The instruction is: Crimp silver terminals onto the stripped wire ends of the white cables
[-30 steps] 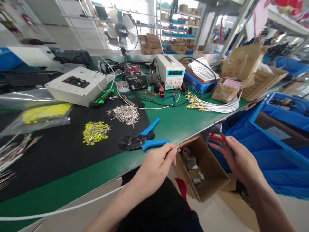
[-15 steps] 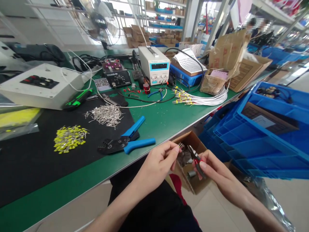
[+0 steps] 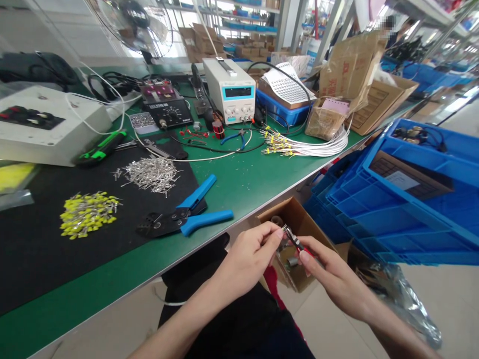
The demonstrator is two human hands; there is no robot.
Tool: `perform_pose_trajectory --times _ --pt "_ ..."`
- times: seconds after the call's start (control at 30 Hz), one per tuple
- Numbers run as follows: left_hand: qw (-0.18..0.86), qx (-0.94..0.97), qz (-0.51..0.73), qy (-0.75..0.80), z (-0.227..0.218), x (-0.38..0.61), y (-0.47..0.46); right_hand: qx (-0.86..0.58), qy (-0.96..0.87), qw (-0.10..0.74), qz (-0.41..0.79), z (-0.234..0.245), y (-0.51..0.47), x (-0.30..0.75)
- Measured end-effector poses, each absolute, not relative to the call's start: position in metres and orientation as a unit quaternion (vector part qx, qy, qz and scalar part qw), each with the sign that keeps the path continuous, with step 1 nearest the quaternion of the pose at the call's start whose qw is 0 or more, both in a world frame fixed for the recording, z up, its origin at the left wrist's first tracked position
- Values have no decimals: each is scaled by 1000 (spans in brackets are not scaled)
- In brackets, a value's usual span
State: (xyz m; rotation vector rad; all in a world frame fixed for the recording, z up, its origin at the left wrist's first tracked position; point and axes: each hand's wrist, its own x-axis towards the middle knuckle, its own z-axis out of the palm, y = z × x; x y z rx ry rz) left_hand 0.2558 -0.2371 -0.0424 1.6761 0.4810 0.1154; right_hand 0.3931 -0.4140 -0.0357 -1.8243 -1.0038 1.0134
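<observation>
Head view: fingers of left hand (image 3: pixel 250 255) pinch wire ends (image 3: pixel 284 228), apparently to steady them; right hand (image 3: pixel 335 271) curls fingers around cutters (image 3: pixel 297 244).

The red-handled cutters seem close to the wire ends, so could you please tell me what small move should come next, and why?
Probably a gentle squeeze of the red-handled cutters by the right hand, if they straddle the wire ends, which is too small to tell. The left hand pinches those ends, and the cutters reach right up to them.
</observation>
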Motion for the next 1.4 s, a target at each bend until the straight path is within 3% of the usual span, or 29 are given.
perform_pose_trajectory --times 1.4 --pt "667 719 44 192 -43 260 -233 -705 -337 423 460 -51 -413 393"
